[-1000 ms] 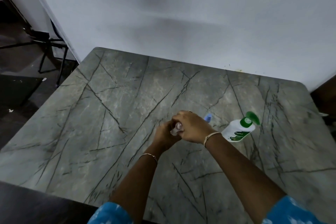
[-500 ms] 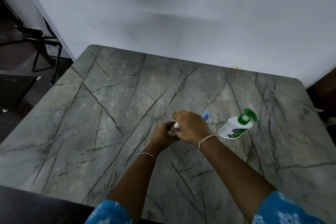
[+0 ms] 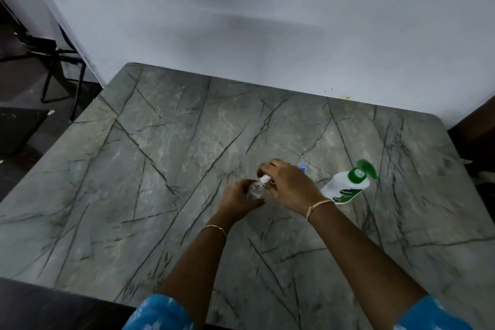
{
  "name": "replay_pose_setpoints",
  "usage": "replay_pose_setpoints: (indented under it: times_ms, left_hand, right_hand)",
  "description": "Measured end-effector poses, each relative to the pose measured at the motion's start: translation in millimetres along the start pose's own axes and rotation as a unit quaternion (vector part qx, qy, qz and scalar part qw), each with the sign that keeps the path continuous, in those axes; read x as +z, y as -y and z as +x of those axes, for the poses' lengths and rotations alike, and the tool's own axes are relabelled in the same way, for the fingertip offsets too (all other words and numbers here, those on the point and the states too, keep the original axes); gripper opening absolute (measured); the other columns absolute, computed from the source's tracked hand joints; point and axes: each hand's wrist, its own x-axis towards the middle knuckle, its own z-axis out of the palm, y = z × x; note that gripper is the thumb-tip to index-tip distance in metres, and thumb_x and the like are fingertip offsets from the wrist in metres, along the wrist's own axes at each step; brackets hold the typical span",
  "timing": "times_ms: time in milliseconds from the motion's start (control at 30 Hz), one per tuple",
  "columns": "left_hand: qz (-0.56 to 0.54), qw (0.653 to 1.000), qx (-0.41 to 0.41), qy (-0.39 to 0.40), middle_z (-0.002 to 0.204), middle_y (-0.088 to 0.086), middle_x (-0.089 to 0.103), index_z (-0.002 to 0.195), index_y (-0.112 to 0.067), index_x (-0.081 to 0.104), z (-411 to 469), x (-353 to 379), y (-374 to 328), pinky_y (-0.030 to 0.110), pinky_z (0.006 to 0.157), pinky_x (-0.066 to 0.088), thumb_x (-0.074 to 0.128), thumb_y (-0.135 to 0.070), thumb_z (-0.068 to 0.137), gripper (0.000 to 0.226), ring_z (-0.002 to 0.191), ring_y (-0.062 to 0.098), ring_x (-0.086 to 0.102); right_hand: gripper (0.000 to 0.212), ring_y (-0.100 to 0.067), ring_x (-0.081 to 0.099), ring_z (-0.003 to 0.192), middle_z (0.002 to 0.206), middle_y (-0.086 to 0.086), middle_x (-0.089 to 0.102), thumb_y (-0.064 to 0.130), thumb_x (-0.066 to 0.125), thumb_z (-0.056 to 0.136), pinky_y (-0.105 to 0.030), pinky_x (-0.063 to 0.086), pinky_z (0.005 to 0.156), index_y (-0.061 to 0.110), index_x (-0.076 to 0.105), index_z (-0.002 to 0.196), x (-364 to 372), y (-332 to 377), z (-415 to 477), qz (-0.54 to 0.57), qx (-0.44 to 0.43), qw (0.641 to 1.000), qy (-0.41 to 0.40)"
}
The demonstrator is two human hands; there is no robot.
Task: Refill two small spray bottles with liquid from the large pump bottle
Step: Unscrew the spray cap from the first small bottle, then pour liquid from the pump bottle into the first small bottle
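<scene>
Step in hand: opening the first bottle, judging by the bared neck; no filling shows yet.
Left hand [image 3: 238,199]: fingers curl round the small clear plastic spray bottle [image 3: 255,191], holding it upright just above the grey veined marble-look table [image 3: 160,169].
Right hand [image 3: 290,187]: fingertips pinch the white spray cap [image 3: 265,178], just above and right of the open neck.
Second small bottle with a blue cap [image 3: 302,166]: stands behind the right hand, mostly hidden.
Large white pump bottle with green pump head [image 3: 344,189]: on the table right of the hands, untouched.
Next move: probably set the cap down, then bring the pump spout over the narrow neck; aim matters.
Change: half a second ago the right hand covered the bottle top; now the cap is off and the neck shows.
</scene>
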Motion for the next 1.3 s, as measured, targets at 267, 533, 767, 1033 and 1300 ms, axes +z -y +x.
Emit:
replay_pose_setpoints:
  times_ms: [267,533,767,1033,1300]
  left_hand:
    - [0.006,1.0,0.016,-0.003,0.114,0.001,0.066,0.118,-0.016,0.062,-4.2,2.7,4.4,0.018,0.08,0.044,0.084,-0.026,0.066,0.058,0.103,0.016,0.061]
    - [-0.009,1.0,0.019,-0.005,0.12,0.001,0.063,0.129,-0.023,0.052,-7.4,10.4,7.9,0.036,0.093,0.051,0.085,-0.028,0.064,0.073,0.108,0.019,0.06]
    - [-0.038,0.999,0.023,-0.008,0.118,0.0,0.062,0.125,-0.02,0.053,-11.0,23.9,8.3,0.023,0.087,0.048,0.085,-0.021,0.065,0.068,0.104,0.012,0.058]
    - [-0.059,0.998,0.017,-0.018,0.113,-0.006,0.062,0.119,-0.022,0.055,-16.5,36.0,6.7,0.02,0.087,0.048,0.083,-0.02,0.068,0.058,0.104,0.009,0.058]
    - [-0.067,0.997,0.02,-0.027,0.117,-0.006,0.061,0.121,-0.021,0.055,-20.4,42.0,4.3,0.016,0.085,0.047,0.081,-0.021,0.071,0.057,0.108,0.008,0.056]
  right_hand:
    - [0.024,-0.009,0.063,0.085,0.091,0.007,0.066,0.004,0.072,0.077,-0.031,0.055,0.074,0.021,0.067,0.093,-14.6,-33.4,-41.6,0.188,0.08,0.97,-0.133]
    - [0.024,-0.013,0.066,0.082,0.086,0.001,0.069,0.0,0.075,0.077,-0.019,0.052,0.073,0.02,0.065,0.086,0.0,-51.8,-82.2,0.361,0.225,0.881,-0.208]
    - [0.028,-0.014,0.066,0.074,0.078,0.007,0.069,0.01,0.08,0.072,-0.033,0.055,0.067,0.03,0.061,0.078,37.4,-65.8,-89.4,0.258,0.305,0.891,-0.215]
    - [0.021,-0.021,0.064,0.081,0.089,-0.003,0.069,0.008,0.076,0.074,-0.024,0.043,0.065,0.017,0.066,0.091,57.8,-72.4,-75.6,0.162,0.32,0.917,-0.173]
    - [0.021,-0.028,0.063,0.084,0.094,-0.007,0.066,0.012,0.071,0.079,-0.026,0.039,0.062,0.019,0.064,0.098,66.8,-80.4,-73.6,0.078,0.306,0.939,-0.139]
